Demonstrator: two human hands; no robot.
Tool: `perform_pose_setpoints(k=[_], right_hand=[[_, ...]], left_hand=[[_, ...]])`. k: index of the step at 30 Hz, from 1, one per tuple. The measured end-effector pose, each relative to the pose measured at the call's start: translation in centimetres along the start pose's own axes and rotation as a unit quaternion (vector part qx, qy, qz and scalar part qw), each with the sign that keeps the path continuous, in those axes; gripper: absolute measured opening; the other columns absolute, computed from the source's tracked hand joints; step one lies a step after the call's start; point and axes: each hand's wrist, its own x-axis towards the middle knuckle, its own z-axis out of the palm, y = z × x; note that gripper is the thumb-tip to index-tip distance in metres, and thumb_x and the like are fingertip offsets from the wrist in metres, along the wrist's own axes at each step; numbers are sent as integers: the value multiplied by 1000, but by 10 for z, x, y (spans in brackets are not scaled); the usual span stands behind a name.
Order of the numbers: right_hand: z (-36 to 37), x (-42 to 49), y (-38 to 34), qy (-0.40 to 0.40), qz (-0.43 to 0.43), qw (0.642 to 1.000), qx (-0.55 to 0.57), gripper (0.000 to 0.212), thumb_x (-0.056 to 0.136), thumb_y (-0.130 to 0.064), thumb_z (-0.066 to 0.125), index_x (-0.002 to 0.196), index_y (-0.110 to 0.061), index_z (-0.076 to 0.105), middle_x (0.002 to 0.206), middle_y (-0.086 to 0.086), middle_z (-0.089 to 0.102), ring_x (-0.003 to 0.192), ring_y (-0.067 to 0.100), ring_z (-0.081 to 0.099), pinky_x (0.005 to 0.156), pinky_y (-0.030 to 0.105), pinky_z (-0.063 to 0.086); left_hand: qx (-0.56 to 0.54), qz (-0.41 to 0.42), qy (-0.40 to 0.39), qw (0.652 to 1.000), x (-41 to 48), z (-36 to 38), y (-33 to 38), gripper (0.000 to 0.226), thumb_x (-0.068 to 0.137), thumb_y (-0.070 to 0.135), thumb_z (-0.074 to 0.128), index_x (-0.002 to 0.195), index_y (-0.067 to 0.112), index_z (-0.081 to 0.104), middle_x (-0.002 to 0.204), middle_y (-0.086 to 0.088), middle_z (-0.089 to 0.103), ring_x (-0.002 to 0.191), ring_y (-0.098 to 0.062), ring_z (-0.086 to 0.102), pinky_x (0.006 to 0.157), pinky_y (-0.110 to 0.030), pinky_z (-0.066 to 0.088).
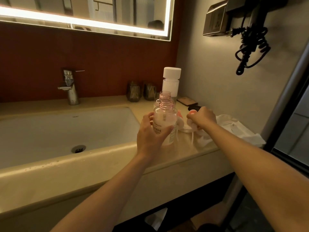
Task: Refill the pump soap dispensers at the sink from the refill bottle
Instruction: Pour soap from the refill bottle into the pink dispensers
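I keep the open-necked soap dispenser upright by the worktop's front edge, just right of the sink. My left hand has its fingers curled round the body, to steady it for pouring. My right hand grips the removed pump over the tissue, I'd say to catch drips. The capped refill bottle stands behind, unopened.

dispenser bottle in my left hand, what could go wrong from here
1. The dispenser bottle has an open neck, and a second open bottle stands right behind it; a bump from the left hand could tip either and spill soap.
2. The pump in the right hand dangles its tube above the counter, so it may drip there.
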Motion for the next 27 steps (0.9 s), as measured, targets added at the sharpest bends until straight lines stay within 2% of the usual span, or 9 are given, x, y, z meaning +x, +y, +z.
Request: perform_pose_setpoints(k=[2,4,8,10,14,16,19,23,27], right_hand=[[-11,-2,-3,29,-9,999,42,31,79,-38,60,87,-8,57,97,13,66,85,30,64,77,42,55],[-22,-5,-9,58,-26,995,78,38,80,-43,59,95,-8,59,97,12,65,83,29,64,74,43,56],[-42,-17,-28,84,-61,975,195,41,81,-52,60,90,-13,55,90,6,64,75,23,66,66,39,58],[-50,-24,-39,106,-72,956,265,41,79,-53,61,91,-15,54,94,6,65,77,21,66,69,38,58],[-66,-38,-64,165,-109,894,402,42,82,-45,63,106,-11,52,103,7,64,78,20,67,72,32,58],[-72,-41,-73,201,-140,872,424,42,83,-41,64,108,-10,51,105,8,64,83,22,67,76,34,57],[-74,-44,-80,228,-172,857,428,42,84,-37,64,109,-7,50,104,10,66,85,22,66,78,33,56],[-67,-49,-81,237,-193,860,409,42,86,-33,63,113,-5,48,106,9,65,80,12,60,66,7,46],[-48,-65,-75,197,-219,878,378,41,86,-30,63,114,-6,45,107,4,61,81,7,56,61,-2,43]], left_hand=[[-3,-2,1,1000,1,0,0,73,69,43,75,128,19,39,118,5,51,100,-8,51,78,-21,49],[-2,-4,1,1000,1,0,-1,73,69,43,76,128,19,40,118,5,51,99,-7,50,77,-20,48],[-1,-10,5,1000,1,0,-2,73,68,43,76,127,19,40,120,3,52,101,-9,51,81,-26,52],[0,-12,3,1000,1,0,-2,73,68,43,77,127,18,40,120,2,52,103,-10,52,82,-29,52],[6,-13,3,1000,0,-1,1,74,68,43,77,127,18,41,121,1,53,101,-9,50,83,-28,51],[6,-14,3,1000,0,-1,2,74,68,43,77,127,18,41,121,0,53,101,-9,50,83,-28,51],[8,-11,5,1000,1,-2,2,74,68,42,77,127,16,41,121,-1,53,100,-9,49,82,-28,50],[2,-15,8,1000,0,-1,1,74,66,45,77,127,19,42,120,1,54,101,-10,51,81,-29,51],[1,-17,8,1000,0,0,0,74,67,45,77,126,20,42,119,3,54,100,-9,51,80,-26,50]])
